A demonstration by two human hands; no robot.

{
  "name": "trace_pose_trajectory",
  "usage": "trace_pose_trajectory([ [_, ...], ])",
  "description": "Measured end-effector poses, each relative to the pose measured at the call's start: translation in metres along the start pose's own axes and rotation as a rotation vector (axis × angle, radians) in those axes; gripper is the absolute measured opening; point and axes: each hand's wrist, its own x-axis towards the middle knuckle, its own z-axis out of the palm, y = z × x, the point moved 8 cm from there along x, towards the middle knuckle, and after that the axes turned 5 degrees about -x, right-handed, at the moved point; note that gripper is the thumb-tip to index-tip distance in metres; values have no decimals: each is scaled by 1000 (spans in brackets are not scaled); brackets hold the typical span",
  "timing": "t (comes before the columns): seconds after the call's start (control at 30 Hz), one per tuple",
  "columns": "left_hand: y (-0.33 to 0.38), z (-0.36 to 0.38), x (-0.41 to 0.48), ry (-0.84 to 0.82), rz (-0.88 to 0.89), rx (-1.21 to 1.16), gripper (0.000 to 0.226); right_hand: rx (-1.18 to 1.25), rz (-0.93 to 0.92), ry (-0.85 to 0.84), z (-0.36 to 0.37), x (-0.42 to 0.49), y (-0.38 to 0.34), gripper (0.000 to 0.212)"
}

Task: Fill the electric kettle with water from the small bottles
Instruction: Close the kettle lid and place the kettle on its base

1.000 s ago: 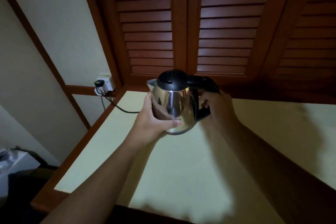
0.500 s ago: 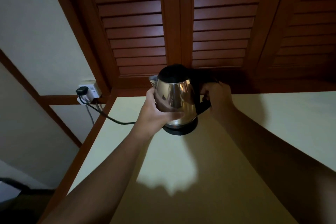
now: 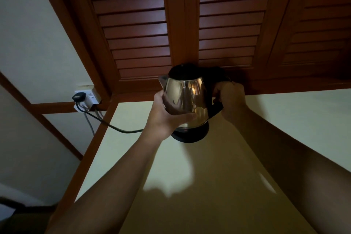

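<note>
A shiny steel electric kettle [image 3: 187, 95] with a closed black lid stands on its black round base [image 3: 190, 135] at the far side of the pale table [image 3: 209, 186]. My left hand [image 3: 167, 116] wraps around the steel body from the left, below the spout. My right hand [image 3: 230, 100] grips the black handle on the kettle's right side. No small bottles are in view.
A black cord [image 3: 117, 128] runs from the base across the table's left edge to a plug in a white wall socket [image 3: 85, 98]. Dark wooden louvered doors [image 3: 190, 24] rise right behind the kettle. The table has a wooden rim [image 3: 89, 154] on its left.
The kettle, held off the table one second ago, now sits on its black base. Both hands have kept their grip, and my view has moved closer and tilted.
</note>
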Motion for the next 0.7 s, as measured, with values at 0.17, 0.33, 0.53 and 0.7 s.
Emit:
trace_pose_trajectory([
  [0.17,-1,3,-2,2,17,2,114,20,-58,5,-4,-1,3,23],
  [0.33,-4,4,-8,12,33,-73,110,-6,-134,6,-3,-6,-4,22],
  [0.53,-5,5,-10,4,56,-63,110,18,-159,49,-6,-11,-4,28],
  [0.7,-6,6,-12,8,71,-38,111,25,-171,64,-10,-14,-1,24],
])
